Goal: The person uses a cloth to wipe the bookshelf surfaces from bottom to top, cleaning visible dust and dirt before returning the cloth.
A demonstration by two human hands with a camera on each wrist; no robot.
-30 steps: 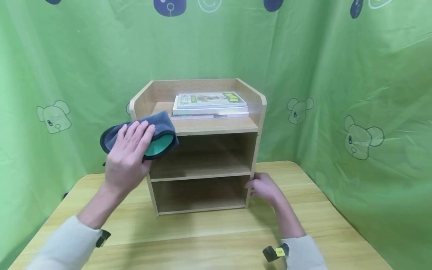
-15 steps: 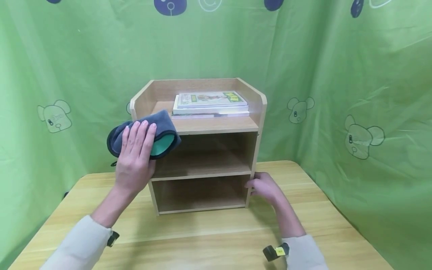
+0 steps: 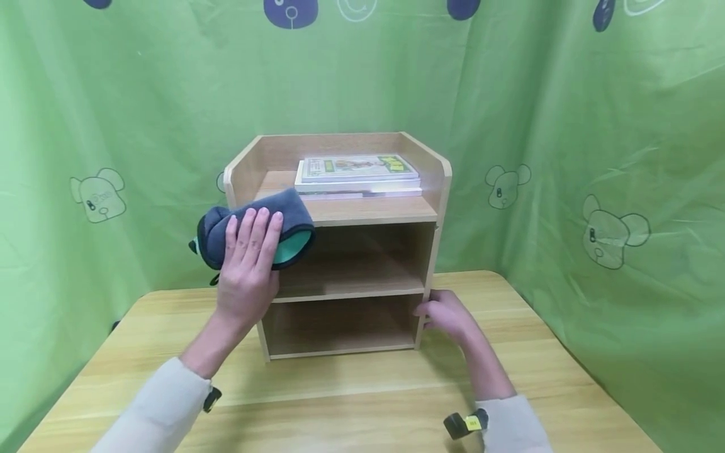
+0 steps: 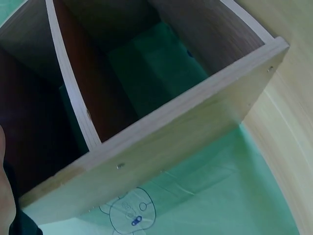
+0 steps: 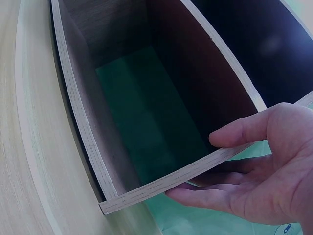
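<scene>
My left hand (image 3: 246, 277) holds a folded cleaning cloth (image 3: 291, 211), dark grey outside, green inside, with black edging. Its fingers lie over the cloth, thumb hidden beneath, at the left front of a small wooden shelf (image 3: 368, 211). In the left wrist view only an edge of this hand shows at the left border, beside the shelf's side panel (image 4: 181, 132). Low on the other side, my right hand (image 3: 450, 318) grips the right side panel. In the right wrist view the thumb is inside the front edge (image 5: 171, 180) and the fingers are outside.
A short stack of books (image 3: 357, 177) lies on the shelf's top level. Below are two open compartments. The shelf stands on a light wooden table (image 3: 362, 402), with a green patterned curtain (image 3: 612, 157) behind and along both sides.
My left hand has moved to the right with the cloth, further across the shelf's left front. My right hand stays on the side panel, and the shelf and books keep their places.
</scene>
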